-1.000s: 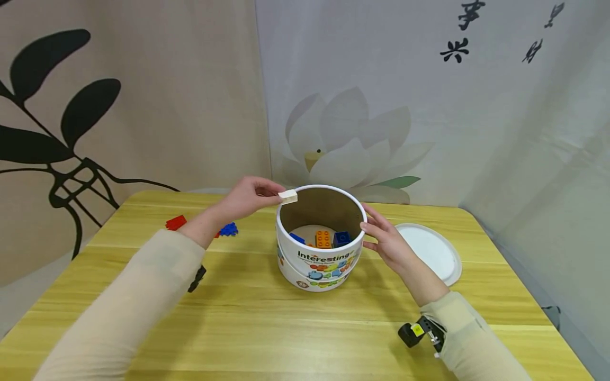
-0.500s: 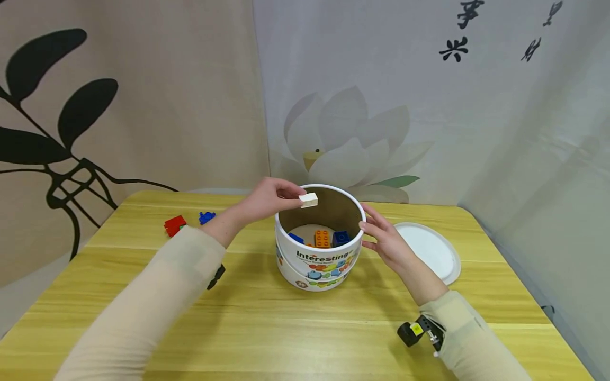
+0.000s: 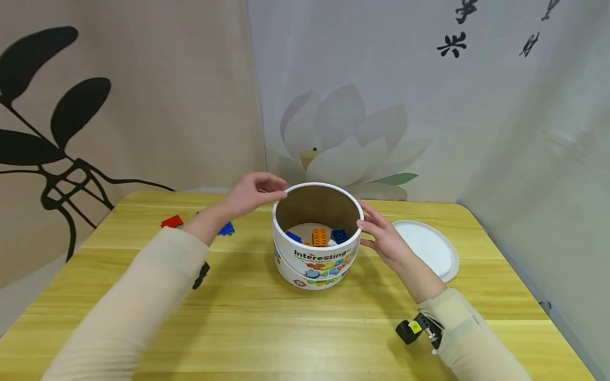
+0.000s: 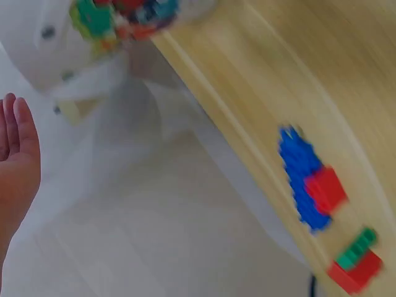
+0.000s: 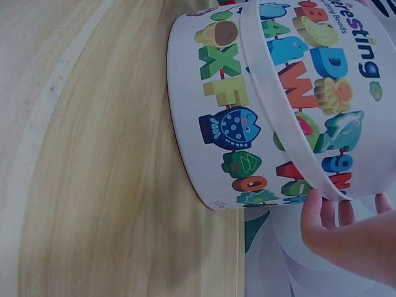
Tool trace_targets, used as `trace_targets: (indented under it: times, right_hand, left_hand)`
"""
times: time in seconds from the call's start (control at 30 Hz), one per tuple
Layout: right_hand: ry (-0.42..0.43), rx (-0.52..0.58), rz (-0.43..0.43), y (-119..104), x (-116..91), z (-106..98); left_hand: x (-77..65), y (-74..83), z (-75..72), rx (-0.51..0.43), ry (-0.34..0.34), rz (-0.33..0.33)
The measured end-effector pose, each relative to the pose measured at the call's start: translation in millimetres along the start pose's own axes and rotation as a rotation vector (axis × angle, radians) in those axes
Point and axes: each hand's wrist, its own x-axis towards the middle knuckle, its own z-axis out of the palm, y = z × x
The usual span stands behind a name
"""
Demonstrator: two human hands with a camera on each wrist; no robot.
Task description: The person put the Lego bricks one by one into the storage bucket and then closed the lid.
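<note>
The white bucket (image 3: 312, 264), printed with colourful letters and animals, stands upright on the table. Inside lie an orange brick (image 3: 320, 237), blue bricks (image 3: 339, 236) and a bit of white beside them. My left hand (image 3: 252, 194) hovers at the bucket's left rim, holding nothing; in the left wrist view the left hand (image 4: 18, 148) shows extended fingers. My right hand (image 3: 386, 241) rests spread against the bucket's right side, thumb near the rim. The right wrist view shows the right fingertips (image 5: 328, 213) touching the outer wall.
A white lid (image 3: 426, 248) lies flat right of the bucket, partly behind my right forearm. Red pieces (image 3: 172, 221) and blue pieces (image 3: 226, 229) lie at the table's left, partly behind my left wrist. A green piece (image 4: 357, 249) lies with them. A printed curtain hangs behind.
My left hand moved right over the bucket with a white block, let it go inside, and drew back left. White now shows among the bricks. The right hand stayed on the bucket.
</note>
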Motion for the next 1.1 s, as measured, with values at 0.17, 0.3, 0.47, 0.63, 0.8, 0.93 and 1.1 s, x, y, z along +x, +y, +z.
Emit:
trace_targets:
  times: [0.17,0.3,0.47,0.63,0.8,0.93,1.1]
  right_hand:
    - [0.002,0.0,0.001,-0.1,0.5,-0.9]
    - [0.008,-0.003,-0.001,-0.8,0.9,-2.0]
    - [0.009,0.002,0.0,-0.1,1.9,-3.1]
    - [0.002,0.006,-0.003,1.9,3.0,-4.1]
    - [-0.007,0.011,-0.01,2.4,2.4,-4.5]
    - [-0.008,0.019,-0.006,2.2,2.0,-3.9]
    - [-0.005,0.019,-0.001,2.0,2.0,-4.8]
  left_hand:
    - [-18.5,-29.4,-35.4,0.062,0.091,-0.116]
    - [-38.9,-56.0,-62.4,0.067,0.183,-0.219]
    - [-62.0,-91.7,-85.6,0.104,0.266,-0.292]
    - [-79.8,-121.9,-95.4,0.153,0.33,-0.371]
    - [-95.5,-146.1,-97.9,0.17,0.361,-0.432]
    - [-105.9,-161.1,-98.9,0.161,0.364,-0.488]
    - [-110.2,-173.0,-98.6,0.169,0.318,-0.528]
